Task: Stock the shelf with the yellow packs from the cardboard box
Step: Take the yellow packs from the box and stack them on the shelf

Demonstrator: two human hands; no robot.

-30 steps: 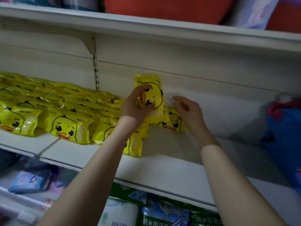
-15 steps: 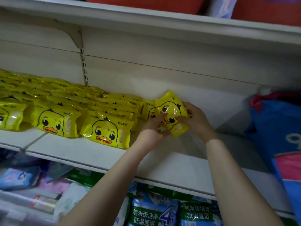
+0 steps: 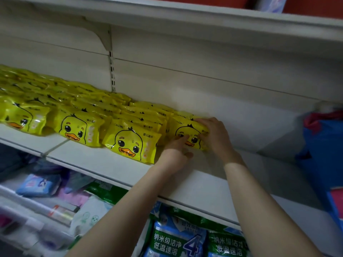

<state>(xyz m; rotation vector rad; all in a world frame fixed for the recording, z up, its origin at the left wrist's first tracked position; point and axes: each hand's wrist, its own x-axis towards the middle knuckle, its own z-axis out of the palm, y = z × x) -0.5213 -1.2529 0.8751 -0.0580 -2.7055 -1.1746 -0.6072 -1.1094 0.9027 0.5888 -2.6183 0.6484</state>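
The left hand covers the lower corner of the rightmost yellow pack.

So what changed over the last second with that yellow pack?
The yellow pack, raised upright in the left hand before, came down onto the shelf at the right end of the other packs; the right hand took hold of its right side. Those packs stayed put.

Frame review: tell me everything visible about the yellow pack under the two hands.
The yellow pack is a glossy plastic pouch printed with a cartoon duck face. It stands tilted back at the right end of the row on the white shelf, leaning on packs behind. The left hand presses its front; the right hand grips its upper right edge.
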